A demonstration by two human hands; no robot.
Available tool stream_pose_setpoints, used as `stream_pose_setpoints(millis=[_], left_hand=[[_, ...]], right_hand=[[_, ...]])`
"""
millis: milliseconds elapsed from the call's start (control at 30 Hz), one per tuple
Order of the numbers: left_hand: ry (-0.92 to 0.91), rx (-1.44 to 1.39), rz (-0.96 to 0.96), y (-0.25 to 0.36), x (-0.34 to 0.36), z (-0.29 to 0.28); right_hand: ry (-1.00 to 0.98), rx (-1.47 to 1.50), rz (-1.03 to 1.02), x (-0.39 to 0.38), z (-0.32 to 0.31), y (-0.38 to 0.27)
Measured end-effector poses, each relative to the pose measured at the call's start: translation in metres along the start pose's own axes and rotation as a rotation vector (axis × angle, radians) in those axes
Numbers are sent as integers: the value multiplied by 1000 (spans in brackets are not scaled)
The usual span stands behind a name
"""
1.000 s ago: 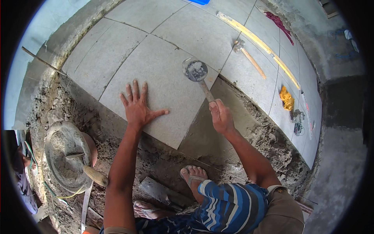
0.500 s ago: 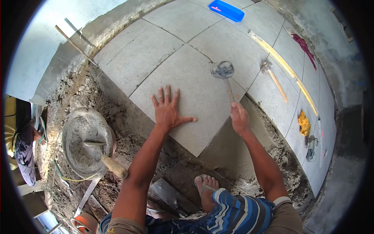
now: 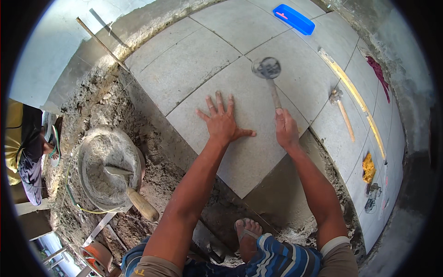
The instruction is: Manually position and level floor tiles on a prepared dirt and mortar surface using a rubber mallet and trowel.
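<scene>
My left hand lies flat with fingers spread on a large grey floor tile. In my right hand is the handle of a mallet with a round dark head, slightly blurred. The mallet head is over the tile's far corner; whether it touches the surface I cannot tell. Wet grey mortar shows beside the tile's near right edge, below my right wrist. To the left, a round bowl of grey cement holds a trowel with a wooden handle.
Laid tiles extend beyond, bearing a blue tray, a long yellow bar, a hammer, a yellow cloth and a dark red cloth. Rough soil lies left. Another person's foot shows at far left.
The view has shifted, so the scene sits further right and slightly lower. My left hand stays spread on the tile; the mallet remains in my right hand, its head now nearer the tile's far corner.
</scene>
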State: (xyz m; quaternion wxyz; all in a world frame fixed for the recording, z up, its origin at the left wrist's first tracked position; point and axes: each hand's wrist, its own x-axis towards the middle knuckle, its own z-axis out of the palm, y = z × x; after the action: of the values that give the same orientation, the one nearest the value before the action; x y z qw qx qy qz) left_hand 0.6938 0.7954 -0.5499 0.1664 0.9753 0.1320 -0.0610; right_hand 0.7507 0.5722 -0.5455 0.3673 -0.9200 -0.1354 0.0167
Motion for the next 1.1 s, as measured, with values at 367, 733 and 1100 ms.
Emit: stream_pose_setpoints(millis=[367, 733, 1100], left_hand=[[0, 1, 19, -2, 3, 4], [13, -4, 0, -4, -1, 7], [74, -24, 24, -9, -2, 11]], right_hand=[[-55, -234, 62, 5, -4, 22], [-1, -97, 59, 7, -10, 32], [-46, -230, -34, 6, -3, 18]])
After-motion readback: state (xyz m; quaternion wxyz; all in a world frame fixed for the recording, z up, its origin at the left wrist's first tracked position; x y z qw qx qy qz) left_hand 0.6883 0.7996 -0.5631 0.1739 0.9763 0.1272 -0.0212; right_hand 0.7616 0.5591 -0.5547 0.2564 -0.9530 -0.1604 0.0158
